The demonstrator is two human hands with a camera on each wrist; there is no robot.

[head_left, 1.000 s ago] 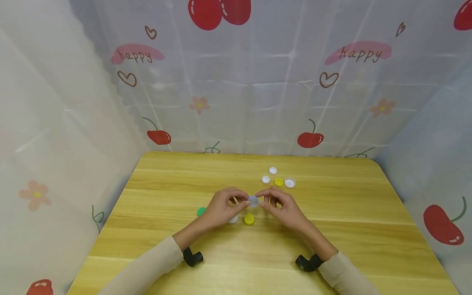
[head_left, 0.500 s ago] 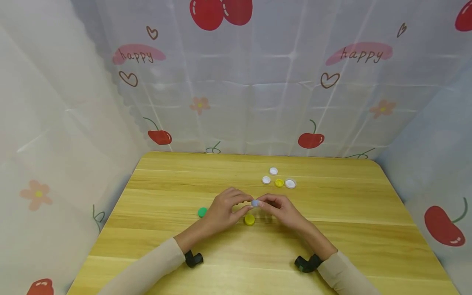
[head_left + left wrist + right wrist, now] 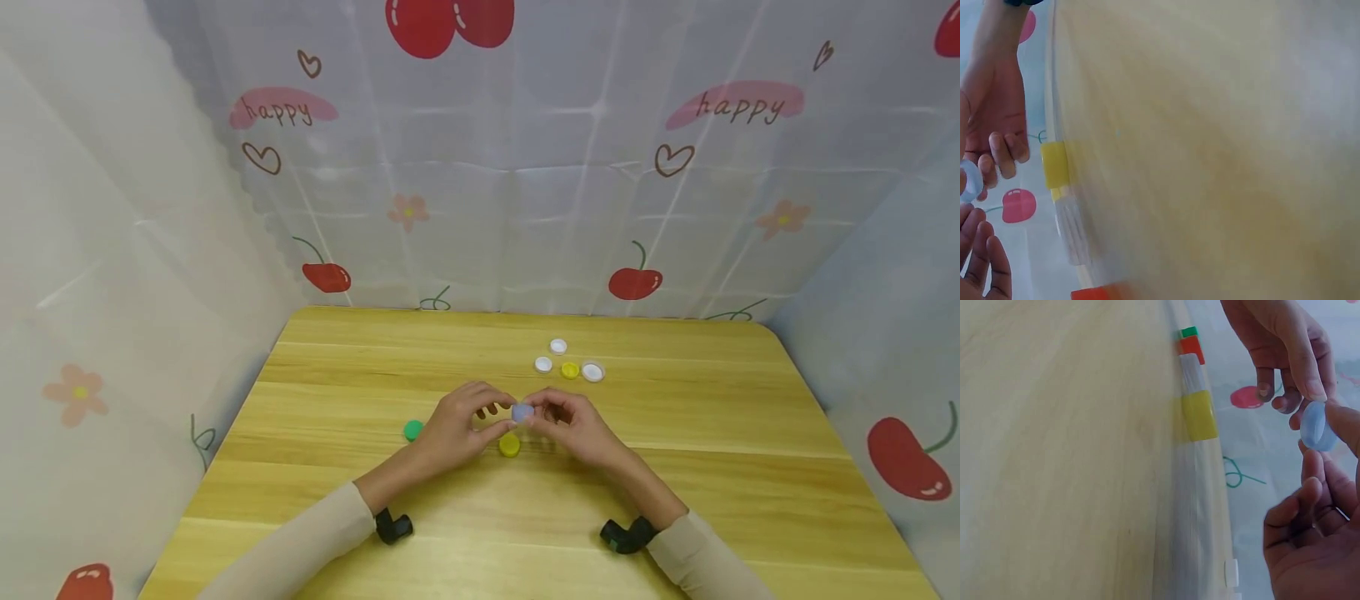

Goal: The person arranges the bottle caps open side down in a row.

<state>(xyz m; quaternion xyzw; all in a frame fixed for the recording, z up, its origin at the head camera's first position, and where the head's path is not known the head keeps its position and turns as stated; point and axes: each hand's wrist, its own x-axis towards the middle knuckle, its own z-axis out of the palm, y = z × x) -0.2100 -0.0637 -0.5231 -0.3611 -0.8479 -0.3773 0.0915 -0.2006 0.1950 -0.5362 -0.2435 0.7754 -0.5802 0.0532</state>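
A small pale blue bottle cap [image 3: 522, 412] is held up between both hands above the table. It looks hollow in the right wrist view, its open round side [image 3: 1316, 425] showing. My left hand [image 3: 459, 427] pinches its left edge with thumb and index finger, the other fingers loosely bent. From the other side, my right hand [image 3: 576, 429] grips it between thumb and fingertips. Just below the hands a yellow cap [image 3: 509, 446] lies on the table. A green cap [image 3: 413, 430] sits left of my left hand, and a red cap [image 3: 1191, 349] is hidden from the head view.
Farther back on the wooden table [image 3: 360, 358] lie small white caps [image 3: 558, 346], a yellow one [image 3: 570, 370] and a clear-rimmed white one [image 3: 592, 371]. A clear ridged cap [image 3: 1072, 231] stands beside the yellow one. Printed curtains [image 3: 495, 183] enclose the table's back and sides.
The blue cap has turned between the fingers, from face-on to edge-on and then slightly tilted, and moved a little right. A whitish cap seen earlier under my left hand is now covered.
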